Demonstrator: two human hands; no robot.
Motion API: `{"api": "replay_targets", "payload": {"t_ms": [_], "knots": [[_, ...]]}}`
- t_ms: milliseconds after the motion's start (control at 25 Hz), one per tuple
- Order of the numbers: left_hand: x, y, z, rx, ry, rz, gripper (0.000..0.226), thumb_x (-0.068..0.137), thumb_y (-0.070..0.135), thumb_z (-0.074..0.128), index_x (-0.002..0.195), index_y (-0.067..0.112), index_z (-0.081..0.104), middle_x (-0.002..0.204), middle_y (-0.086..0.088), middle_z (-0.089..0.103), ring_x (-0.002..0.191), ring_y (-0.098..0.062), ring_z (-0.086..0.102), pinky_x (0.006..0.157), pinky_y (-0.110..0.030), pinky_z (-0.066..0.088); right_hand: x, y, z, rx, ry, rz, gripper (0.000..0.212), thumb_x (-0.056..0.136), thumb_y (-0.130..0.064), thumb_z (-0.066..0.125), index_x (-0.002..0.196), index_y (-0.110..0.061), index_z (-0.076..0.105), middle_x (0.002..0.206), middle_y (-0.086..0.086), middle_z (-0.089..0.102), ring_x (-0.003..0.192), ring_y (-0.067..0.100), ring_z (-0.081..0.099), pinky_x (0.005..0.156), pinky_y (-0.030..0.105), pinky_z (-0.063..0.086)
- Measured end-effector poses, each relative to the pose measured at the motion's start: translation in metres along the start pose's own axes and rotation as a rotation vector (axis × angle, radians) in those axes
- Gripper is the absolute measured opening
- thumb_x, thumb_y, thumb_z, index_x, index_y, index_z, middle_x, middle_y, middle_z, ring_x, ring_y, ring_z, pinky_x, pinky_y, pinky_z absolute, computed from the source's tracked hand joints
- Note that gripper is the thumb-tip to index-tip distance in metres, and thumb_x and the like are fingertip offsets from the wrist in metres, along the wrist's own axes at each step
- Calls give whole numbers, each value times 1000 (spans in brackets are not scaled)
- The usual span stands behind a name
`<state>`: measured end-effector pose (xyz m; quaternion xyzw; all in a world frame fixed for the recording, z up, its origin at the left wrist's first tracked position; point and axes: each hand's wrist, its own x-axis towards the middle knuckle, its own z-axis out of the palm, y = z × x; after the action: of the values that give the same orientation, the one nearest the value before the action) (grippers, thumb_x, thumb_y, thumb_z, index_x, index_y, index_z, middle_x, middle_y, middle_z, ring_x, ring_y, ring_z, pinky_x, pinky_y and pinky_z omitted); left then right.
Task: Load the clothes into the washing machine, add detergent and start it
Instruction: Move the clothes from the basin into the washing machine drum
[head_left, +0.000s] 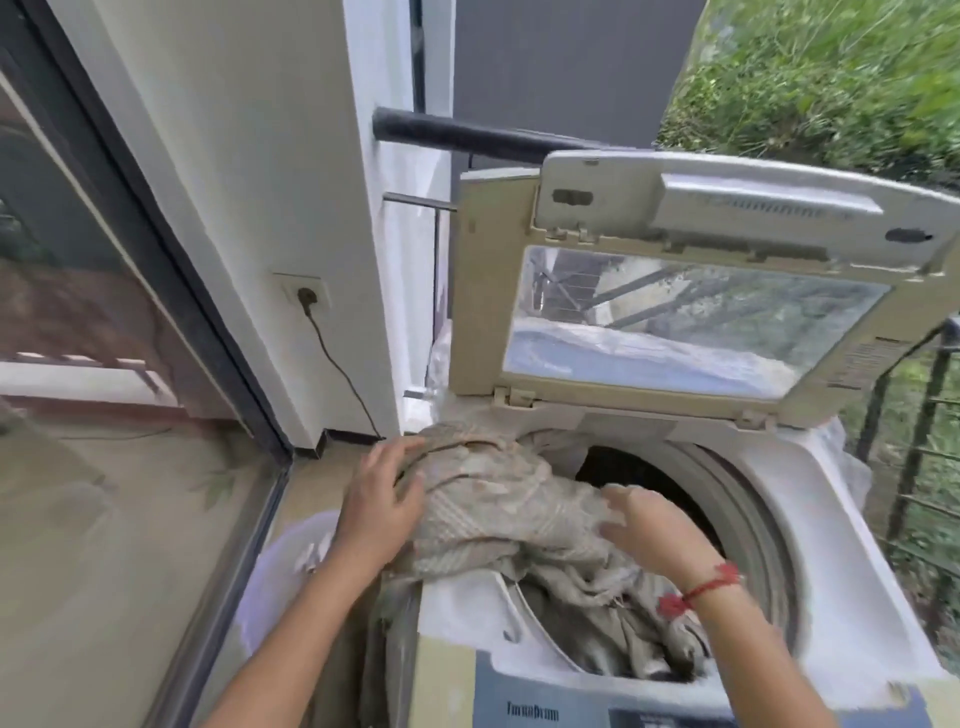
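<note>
A top-loading washing machine stands at the lower right with its lid raised upright. A large beige patterned cloth lies bunched over the left rim, part of it hanging down into the drum and part over the machine's outer left side. My left hand presses against the cloth's left side, fingers spread. My right hand, with a red thread at the wrist, holds the cloth's right edge over the drum opening. No detergent is in view.
A white wall with a socket and plugged-in cable stands left of the machine. A glass sliding door fills the far left. A dark metal railing and greenery lie behind and right. The control panel is at the bottom edge.
</note>
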<state>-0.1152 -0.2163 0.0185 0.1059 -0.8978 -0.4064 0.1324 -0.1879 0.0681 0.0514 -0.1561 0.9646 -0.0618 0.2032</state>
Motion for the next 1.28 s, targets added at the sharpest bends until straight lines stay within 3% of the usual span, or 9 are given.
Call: {"api": "replay_targets", "payload": {"t_ms": [120, 280, 400, 520, 640, 720, 800, 1040, 1280], "knots": [[-21, -98, -19, 144, -111, -377, 49, 85, 8, 53, 132, 19, 44, 133, -7, 46, 120, -27, 45, 95, -37, 41, 23, -112, 2, 157, 159, -299, 60, 87, -46, 57, 140, -24, 39, 141, 4, 41, 129, 21, 39, 106, 33, 30], [-41, -155, -5, 232, -475, -361, 76, 80, 31, 67, 143, 19, 28, 143, -8, 33, 133, -25, 31, 100, -34, 33, 68, -211, 46, -540, -99, -435, 93, 79, -62, 54, 150, -18, 13, 157, 13, 12, 145, 33, 11, 114, 61, -4], [-42, -174, 16, 224, -599, -412, 116, 60, 42, 80, 149, 16, 12, 152, -11, 22, 141, -28, 21, 110, -36, 27, 79, -234, 49, -803, -112, -326, 46, 92, -31, 44, 133, -10, 44, 128, 10, 55, 126, 30, 46, 115, 59, 4], [-49, -181, 36, 172, -659, -536, 134, 54, 41, 84, 150, 17, -6, 157, -12, 3, 145, -28, 7, 116, -42, 20, 75, -227, 45, -698, -1, -441, 24, 91, -12, 43, 102, -18, 64, 99, 1, 67, 100, 22, 61, 109, 47, 28], [-53, -167, 45, 164, -430, -577, 124, 51, 49, 78, 149, 25, 6, 154, -6, 21, 142, -25, 21, 114, -41, 24, 58, -201, 25, -285, 121, -474, 29, 80, -12, 50, 98, -25, 69, 90, -1, 70, 91, 22, 64, 99, 37, 40], [-53, -148, 41, 18, -215, -485, 85, 62, 43, 73, 137, 34, 35, 134, 3, 50, 128, -22, 43, 102, -33, 39, 40, -175, -3, 42, 197, -433, 34, 75, -10, 53, 101, -23, 71, 95, -3, 72, 89, 18, 64, 87, 30, 46], [-50, -115, 30, -132, -31, -367, 48, 75, 14, 64, 114, 40, 54, 107, 12, 64, 107, -19, 60, 82, -20, 47, 20, -140, -36, 273, 288, -391, 35, 74, -4, 56, 101, -19, 72, 96, -5, 71, 88, 9, 60, 78, 24, 44], [-6, 32, -12, -145, 402, 7, 46, 81, -1, 50, 115, 27, 63, 104, 1, 68, 94, -19, 63, 81, -38, 53, -52, -35, -112, 847, 544, -384, 47, 71, 8, 58, 89, -32, 72, 83, -13, 73, 82, 1, 65, 77, 20, 50], [13, 152, 6, -65, 335, 358, 50, 72, -3, 52, 113, 24, 64, 108, 5, 67, 93, -16, 63, 81, -29, 49, -98, 64, -120, 951, 933, -242, 38, 75, 9, 60, 98, -18, 71, 90, 1, 72, 86, 12, 65, 77, 24, 52]]}}
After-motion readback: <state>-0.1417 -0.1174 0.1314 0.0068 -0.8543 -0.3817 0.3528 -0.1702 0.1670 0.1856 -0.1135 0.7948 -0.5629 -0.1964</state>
